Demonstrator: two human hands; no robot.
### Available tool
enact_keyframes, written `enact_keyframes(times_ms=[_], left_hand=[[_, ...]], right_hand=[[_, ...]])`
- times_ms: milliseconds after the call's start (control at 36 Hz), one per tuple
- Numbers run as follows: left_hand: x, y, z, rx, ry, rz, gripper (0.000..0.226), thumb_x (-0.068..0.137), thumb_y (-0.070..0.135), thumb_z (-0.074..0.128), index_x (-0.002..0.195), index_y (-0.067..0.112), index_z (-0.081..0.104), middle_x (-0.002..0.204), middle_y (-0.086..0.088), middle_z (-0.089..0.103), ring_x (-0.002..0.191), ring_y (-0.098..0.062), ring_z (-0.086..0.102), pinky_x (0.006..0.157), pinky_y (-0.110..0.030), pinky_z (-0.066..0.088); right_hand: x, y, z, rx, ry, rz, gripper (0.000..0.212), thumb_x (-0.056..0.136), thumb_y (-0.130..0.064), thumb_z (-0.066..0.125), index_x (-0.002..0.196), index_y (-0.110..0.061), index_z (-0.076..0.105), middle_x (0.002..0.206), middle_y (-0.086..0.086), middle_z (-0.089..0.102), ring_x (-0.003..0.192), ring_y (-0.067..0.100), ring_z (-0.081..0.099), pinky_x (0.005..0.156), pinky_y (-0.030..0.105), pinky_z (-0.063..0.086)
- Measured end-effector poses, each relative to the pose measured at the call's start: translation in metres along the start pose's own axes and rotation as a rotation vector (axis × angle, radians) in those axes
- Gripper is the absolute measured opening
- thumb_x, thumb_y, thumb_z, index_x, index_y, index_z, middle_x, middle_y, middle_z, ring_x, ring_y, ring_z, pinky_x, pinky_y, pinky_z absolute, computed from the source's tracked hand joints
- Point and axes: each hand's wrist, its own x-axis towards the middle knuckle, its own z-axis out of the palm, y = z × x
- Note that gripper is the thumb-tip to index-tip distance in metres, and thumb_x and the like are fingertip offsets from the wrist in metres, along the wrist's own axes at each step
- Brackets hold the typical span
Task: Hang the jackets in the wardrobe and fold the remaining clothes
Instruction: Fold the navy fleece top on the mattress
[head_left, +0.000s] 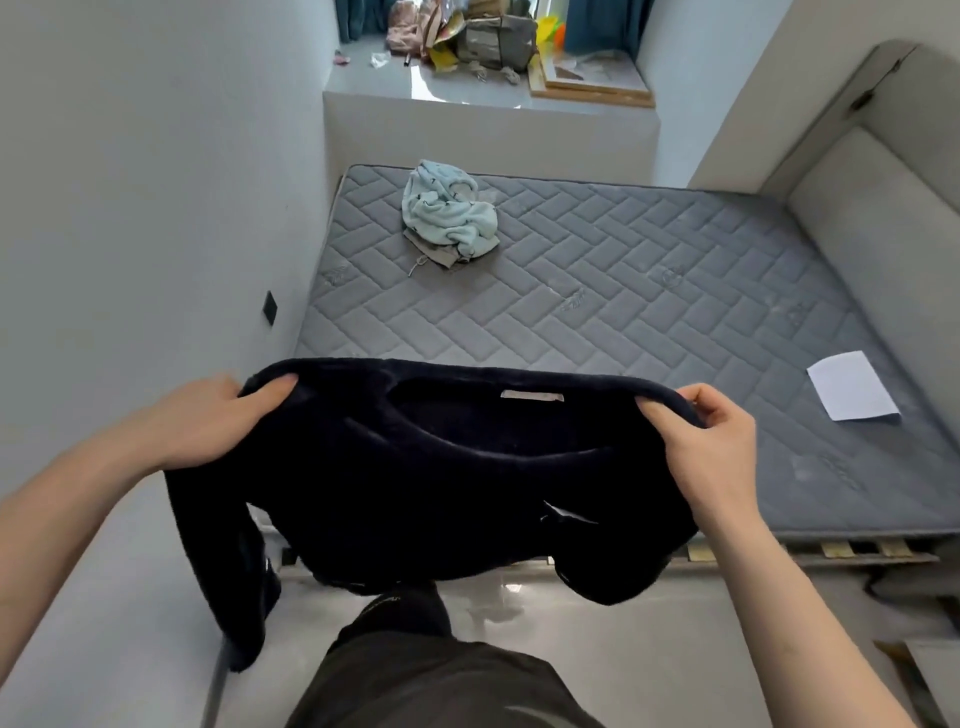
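Observation:
A dark navy fleece top (426, 483) hangs spread in the air at the foot of the bed, neck opening and white label facing me. My left hand (208, 421) grips its left shoulder and my right hand (711, 441) pinches its right shoulder. One sleeve dangles down at the lower left; the other droops at the lower right. On the far left part of the grey quilted mattress (623, 312) lies a crumpled light-blue garment (449, 213) on top of a grey piece of clothing (434, 252).
A white sheet of paper (852, 385) lies on the mattress's right side. A wall runs close along the left, a padded headboard (883, 218) along the right. Behind the bed, a ledge (467, 88) carries bags, clutter and a framed board. Glossy floor lies below me.

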Motion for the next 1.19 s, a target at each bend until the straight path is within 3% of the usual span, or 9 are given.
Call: enact_keyframes(times_ms=[83,222,417,583,667,750,833,1000,1194], left_hand=[[0.003,0.01,-0.006,-0.005,0.093,0.015,0.075,0.091,0.077,0.036,0.05,0.015,0.044,0.043,-0.003,0.056,0.05,-0.025,0.06,0.053,-0.031,0.039],[0.04,0.017,-0.002,0.049,0.313,0.096,0.074,0.09,0.079,0.041,0.053,0.016,0.055,0.054,-0.004,0.06,0.061,-0.03,0.06,0.055,-0.034,0.04],[0.131,0.029,0.008,0.066,0.251,0.089,0.071,0.084,0.086,0.035,0.069,0.025,0.067,0.066,0.007,0.062,0.067,-0.021,0.058,0.062,-0.034,0.046],[0.235,0.061,-0.026,0.119,0.247,0.092,0.061,0.086,0.084,0.039,0.068,0.03,0.061,0.065,0.011,0.056,0.063,-0.014,0.053,0.055,-0.029,0.036],[0.301,0.08,-0.051,0.14,0.278,0.112,0.052,0.09,0.076,0.047,0.075,0.027,0.056,0.073,0.004,0.056,0.082,-0.03,0.061,0.066,-0.033,0.039],[0.36,0.093,-0.066,0.229,0.272,0.073,0.052,0.091,0.066,0.057,0.111,0.017,0.061,0.115,-0.012,0.064,0.11,-0.037,0.061,0.085,-0.042,0.048],[0.394,0.097,-0.057,0.337,0.211,0.055,0.062,0.091,0.057,0.063,0.137,0.017,0.049,0.139,-0.014,0.051,0.125,-0.037,0.052,0.099,-0.045,0.044],[0.397,0.066,0.03,0.275,-0.043,0.146,0.044,0.089,0.043,0.065,0.127,0.023,0.056,0.133,-0.007,0.051,0.121,-0.029,0.053,0.101,-0.041,0.044],[0.372,-0.006,0.144,0.173,-0.423,-0.107,0.044,0.088,0.038,0.065,0.127,0.022,0.055,0.134,-0.005,0.048,0.124,-0.025,0.054,0.106,-0.035,0.043]], right_hand=[[0.009,-0.004,-0.003,-0.021,0.037,-0.034,0.022,0.077,-0.028,0.08,0.068,-0.017,0.063,0.057,-0.01,0.058,0.054,0.0,0.05,0.048,0.013,0.041],[0.048,0.002,0.009,-0.139,0.026,-0.008,0.022,0.074,-0.035,0.083,0.067,-0.022,0.066,0.056,-0.01,0.061,0.05,-0.003,0.051,0.047,0.011,0.041],[0.123,0.031,0.058,-0.3,-0.034,0.13,0.036,0.07,-0.036,0.09,0.064,-0.013,0.063,0.054,-0.009,0.06,0.052,0.005,0.054,0.051,0.024,0.045],[0.22,0.028,0.109,-0.412,-0.073,0.198,0.037,0.066,-0.04,0.091,0.068,-0.014,0.065,0.062,-0.003,0.067,0.061,0.012,0.062,0.053,0.026,0.044],[0.278,0.019,0.141,-0.412,-0.072,0.201,0.034,0.065,-0.037,0.093,0.075,-0.017,0.068,0.071,-0.006,0.067,0.069,0.013,0.062,0.058,0.023,0.045],[0.327,0.014,0.173,-0.369,-0.096,0.214,0.041,0.067,-0.037,0.094,0.096,-0.022,0.068,0.102,-0.008,0.066,0.097,0.012,0.059,0.087,0.024,0.045],[0.346,0.024,0.196,-0.342,-0.115,0.25,0.051,0.069,-0.033,0.092,0.111,-0.029,0.062,0.121,-0.008,0.059,0.112,0.01,0.052,0.094,0.028,0.04],[0.296,0.101,0.21,-0.444,-0.254,0.444,0.043,0.082,-0.025,0.082,0.119,-0.026,0.06,0.136,0.001,0.06,0.12,0.018,0.055,0.095,0.03,0.041],[0.215,0.198,0.196,-0.58,-0.439,0.856,0.065,0.083,-0.023,0.081,0.139,-0.013,0.05,0.144,0.012,0.051,0.126,0.027,0.056,0.107,0.039,0.044]])
